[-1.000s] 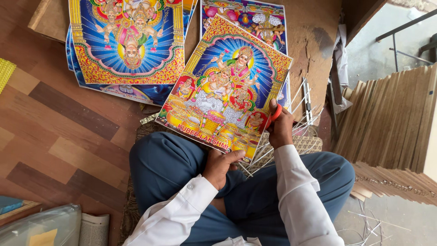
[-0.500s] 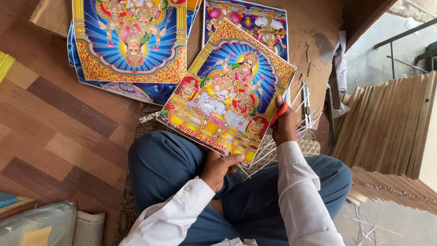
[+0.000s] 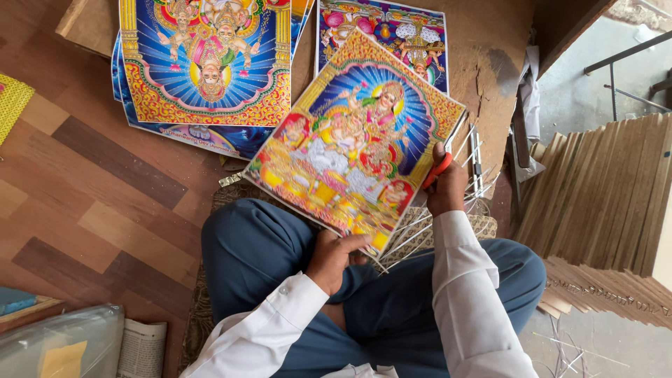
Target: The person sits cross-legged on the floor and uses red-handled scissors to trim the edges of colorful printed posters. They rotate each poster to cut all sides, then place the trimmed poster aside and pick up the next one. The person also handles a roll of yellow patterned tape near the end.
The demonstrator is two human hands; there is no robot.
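I sit cross-legged on the floor in blue trousers and a white shirt. My left hand (image 3: 334,257) grips the near edge of a colourful glossy picture print (image 3: 353,143) held tilted over my knees. My right hand (image 3: 445,187) is at the print's right edge, closed around red-handled scissors (image 3: 437,170); their blades are hidden behind the print. Thin trimmed paper strips (image 3: 470,150) lie under and beside that hand.
More colourful prints lie on the floor ahead: a stack (image 3: 206,66) at upper left and one (image 3: 392,31) at top centre. Wooden slats (image 3: 602,210) are stacked at right. A plastic bag (image 3: 59,346) and a folded newspaper (image 3: 142,348) sit at lower left.
The print has turned slightly in my hands and my right hand with the scissors has shifted a little along its right edge. My left hand keeps its grip.
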